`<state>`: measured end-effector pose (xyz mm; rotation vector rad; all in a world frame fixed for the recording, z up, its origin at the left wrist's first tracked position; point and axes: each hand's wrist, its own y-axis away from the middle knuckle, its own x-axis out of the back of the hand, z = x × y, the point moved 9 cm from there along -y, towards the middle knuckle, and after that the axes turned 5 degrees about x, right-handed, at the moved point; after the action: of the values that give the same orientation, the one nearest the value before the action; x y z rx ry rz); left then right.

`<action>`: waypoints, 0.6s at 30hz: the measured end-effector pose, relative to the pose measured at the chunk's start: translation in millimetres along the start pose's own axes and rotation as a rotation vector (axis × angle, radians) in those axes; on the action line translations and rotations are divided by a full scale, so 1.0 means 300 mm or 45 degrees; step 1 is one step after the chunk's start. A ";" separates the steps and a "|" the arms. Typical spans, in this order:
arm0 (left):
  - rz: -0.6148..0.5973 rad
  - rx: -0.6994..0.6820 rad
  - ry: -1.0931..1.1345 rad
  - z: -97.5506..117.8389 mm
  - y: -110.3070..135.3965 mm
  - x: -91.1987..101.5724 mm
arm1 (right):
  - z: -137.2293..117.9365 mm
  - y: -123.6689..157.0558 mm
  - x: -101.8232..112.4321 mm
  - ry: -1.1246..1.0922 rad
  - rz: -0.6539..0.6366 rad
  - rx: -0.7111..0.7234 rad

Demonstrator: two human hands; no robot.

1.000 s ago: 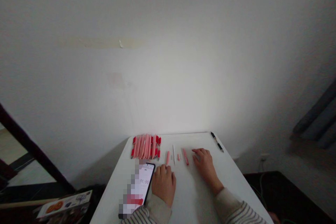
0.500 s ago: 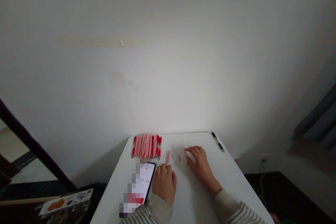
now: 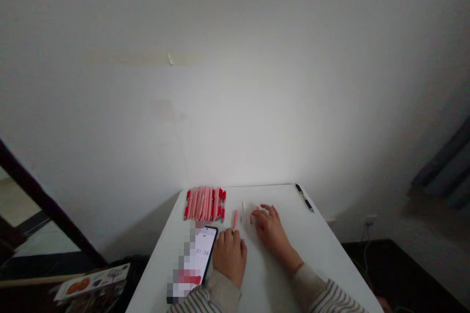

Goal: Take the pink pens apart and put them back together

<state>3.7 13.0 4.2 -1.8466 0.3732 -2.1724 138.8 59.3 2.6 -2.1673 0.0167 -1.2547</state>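
Observation:
My left hand [image 3: 229, 254] rests on the white table [image 3: 323, 244] with its fingers curled under, beside a phone [image 3: 200, 259]. It holds nothing that I can see. My right hand [image 3: 270, 229] lies further forward with its fingers spread and slightly bent. Its fingertips are beside a small red pen piece [image 3: 251, 218]. A long pink pen part seen earlier is now hidden under this hand. A short pink pen barrel [image 3: 235, 219] and a thin white refill [image 3: 243, 208] lie just ahead of my left hand.
A row of several pink and red pens [image 3: 204, 204] lies at the table's far left by the wall. A black pen [image 3: 304, 198] sits at the far right edge. A printed box [image 3: 91, 283] lies low on the left, off the table.
My right hand has slid left across the table and now covers the long pink pen part. My left hand has stayed put. The phone timer went from 01:55 to 01:56.

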 end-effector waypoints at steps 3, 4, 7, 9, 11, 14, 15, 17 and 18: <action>0.002 -0.004 0.002 -0.002 -0.001 -0.003 | -0.002 -0.003 0.001 0.018 0.012 0.003; 0.001 -0.004 0.001 -0.002 -0.001 -0.003 | -0.002 -0.004 0.000 0.024 0.015 0.007; -0.004 -0.003 0.000 -0.002 -0.001 -0.001 | -0.001 -0.004 -0.004 0.032 0.026 0.019; -0.006 -0.003 0.000 -0.001 -0.001 -0.001 | 0.002 -0.004 -0.004 0.033 0.043 0.021; -0.005 -0.006 0.000 -0.001 -0.001 -0.002 | 0.004 -0.004 0.000 0.035 0.067 0.031; 0.000 -0.008 -0.001 -0.001 0.000 -0.001 | 0.006 -0.005 0.022 0.038 0.142 0.057; 0.002 -0.009 -0.002 -0.001 0.001 0.001 | 0.008 -0.004 0.033 0.036 0.176 0.064; 0.007 -0.010 -0.002 0.001 0.001 0.006 | 0.016 -0.002 0.058 0.032 0.249 0.064; 0.007 -0.011 0.000 0.002 0.002 0.008 | 0.023 0.000 0.070 0.030 0.279 0.054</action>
<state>3.8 11.6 6.4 -1.8484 0.3877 -2.1702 155.7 56.2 16.4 -2.0514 0.2291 -1.1446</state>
